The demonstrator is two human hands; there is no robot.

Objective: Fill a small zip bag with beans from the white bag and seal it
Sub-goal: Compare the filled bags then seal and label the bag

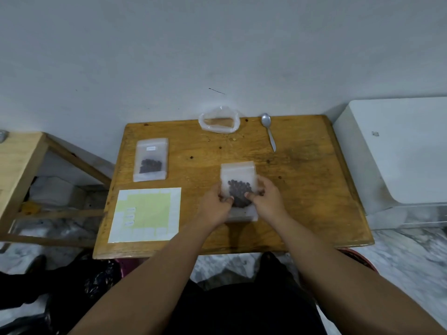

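Both hands grip the small frosted plastic zip bag (238, 189) of dark beans at the wooden surface's (314, 189) centre, left hand (216, 204) at its 8 o'clock edge, right hand (265, 199) at 4. It looks light and floppy (probably slippery); pinching the zip strip at 12 o'clock seems best.

Lower sides of the zip bag (238, 180) hidden behind my hands, its seal too blurred for me to judge, label text on the second bag (151, 159) unreadable, white appliance (396, 151) cut by the right edge, sticker sheet (145, 215) writing too small.
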